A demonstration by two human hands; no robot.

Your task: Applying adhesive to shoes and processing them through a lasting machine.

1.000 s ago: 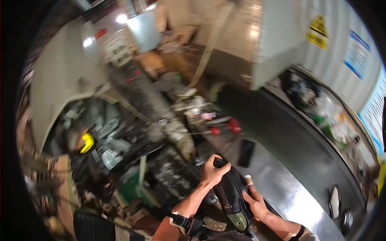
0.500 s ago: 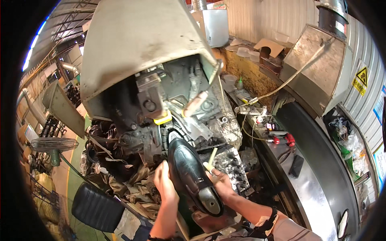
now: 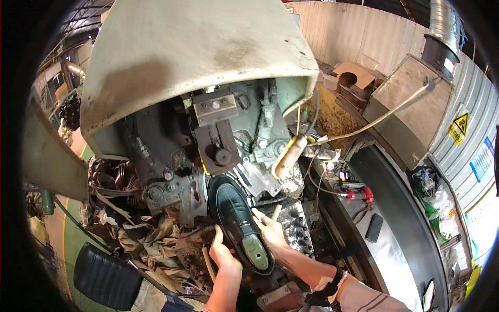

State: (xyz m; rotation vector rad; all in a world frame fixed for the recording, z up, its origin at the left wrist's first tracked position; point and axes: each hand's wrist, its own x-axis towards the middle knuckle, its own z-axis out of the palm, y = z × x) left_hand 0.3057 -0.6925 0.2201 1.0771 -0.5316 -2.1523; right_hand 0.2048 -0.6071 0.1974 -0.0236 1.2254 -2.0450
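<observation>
A black leather shoe [image 3: 228, 205] on a green shoe last [image 3: 255, 251] lies between my two hands, sole down and toe pointing away from me. Its toe reaches the metal parts of a machine [image 3: 222, 156] under a large beige hood. With its fingers against the shoe's left side near the heel, my left hand [image 3: 225, 255] holds it. My right hand [image 3: 271, 234] grips the opposite side, around the middle of the shoe. The undersides of both hands' grips are hidden.
A beige hood [image 3: 202, 47] overhangs the machine. On the right, a dark conveyor belt [image 3: 400, 208] runs beside a metal ledge holding a black phone-like block [image 3: 373, 228] and a red tool [image 3: 358, 195]. A black padded seat [image 3: 106, 278] stands at lower left.
The shoe has moved forward, its toe now in among the machine's metal parts. Both hands went along with it, still holding it. My view has shifted closer to the hood.
</observation>
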